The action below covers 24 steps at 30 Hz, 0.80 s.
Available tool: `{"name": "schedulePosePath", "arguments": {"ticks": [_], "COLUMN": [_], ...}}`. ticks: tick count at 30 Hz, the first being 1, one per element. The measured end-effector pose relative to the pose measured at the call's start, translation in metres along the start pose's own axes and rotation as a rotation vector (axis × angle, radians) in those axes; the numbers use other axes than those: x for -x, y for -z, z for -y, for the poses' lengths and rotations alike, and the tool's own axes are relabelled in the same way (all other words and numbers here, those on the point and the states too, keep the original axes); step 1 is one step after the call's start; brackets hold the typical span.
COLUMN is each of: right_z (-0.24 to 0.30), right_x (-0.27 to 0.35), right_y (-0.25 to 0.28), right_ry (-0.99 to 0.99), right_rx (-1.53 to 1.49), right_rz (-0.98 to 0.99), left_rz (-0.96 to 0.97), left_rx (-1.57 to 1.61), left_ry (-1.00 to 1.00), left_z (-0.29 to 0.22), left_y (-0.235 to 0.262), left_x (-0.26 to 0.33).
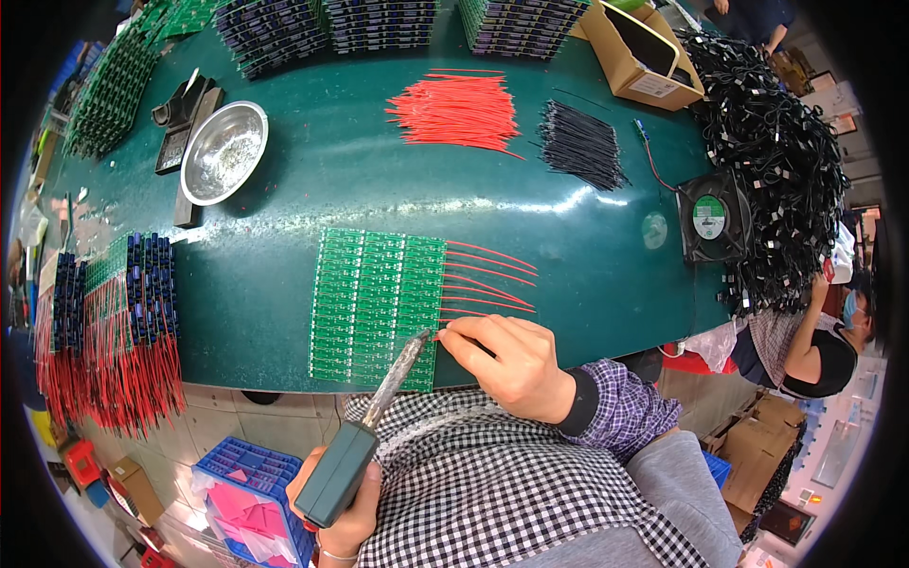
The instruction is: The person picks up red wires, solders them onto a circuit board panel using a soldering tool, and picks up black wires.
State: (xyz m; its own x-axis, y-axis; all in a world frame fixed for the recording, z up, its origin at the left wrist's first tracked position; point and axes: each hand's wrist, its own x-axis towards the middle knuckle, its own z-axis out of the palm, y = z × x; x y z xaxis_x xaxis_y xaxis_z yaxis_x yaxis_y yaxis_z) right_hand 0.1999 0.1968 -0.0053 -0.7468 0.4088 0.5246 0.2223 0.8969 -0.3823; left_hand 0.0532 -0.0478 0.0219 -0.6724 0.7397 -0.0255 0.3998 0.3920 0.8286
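"Grip?"
"Left hand (354,519) clasps the soldering iron (343,466); right hand (516,364) seemingly pinches a red wire (436,334) at the circuit-board panel (379,293) on the table (597,303)."
"Risk?"
"An iron slip could burn those close fingertips (451,336)."

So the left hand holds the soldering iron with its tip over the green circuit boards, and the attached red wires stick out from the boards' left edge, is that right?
Not quite: in the head view, the red wires stick out from the right edge of the green circuit boards. The left hand does hold the soldering iron.
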Motion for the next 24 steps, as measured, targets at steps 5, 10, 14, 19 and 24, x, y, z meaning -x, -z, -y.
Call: {"name": "schedulePosePath", "arguments": {"ticks": [5,10,14,19,24], "right_z": [0.001,0.001,0.001,0.007,0.008], "right_x": [-0.001,-0.001,-0.001,-0.003,0.004], "right_y": [0.001,0.002,0.001,0.004,0.002], "right_ry": [-0.002,-0.003,0.005,0.065,0.025], "right_rx": [0.001,0.003,-0.003,-0.035,-0.066], "right_rz": [-0.002,0.008,-0.007,-0.097,-0.045], "left_rz": [0.003,0.001,-0.023,-0.051,-0.041], "left_rx": [0.025,0.030,0.021,0.054,0.056], "left_ry": [0.061,0.042,0.022,0.084,0.119], "left_z": [0.003,0.003,0.004,0.004,0.006], "left_y": [0.002,0.002,0.001,0.000,0.001], "left_x": [0.005,0.005,0.006,0.010,0.013]}}
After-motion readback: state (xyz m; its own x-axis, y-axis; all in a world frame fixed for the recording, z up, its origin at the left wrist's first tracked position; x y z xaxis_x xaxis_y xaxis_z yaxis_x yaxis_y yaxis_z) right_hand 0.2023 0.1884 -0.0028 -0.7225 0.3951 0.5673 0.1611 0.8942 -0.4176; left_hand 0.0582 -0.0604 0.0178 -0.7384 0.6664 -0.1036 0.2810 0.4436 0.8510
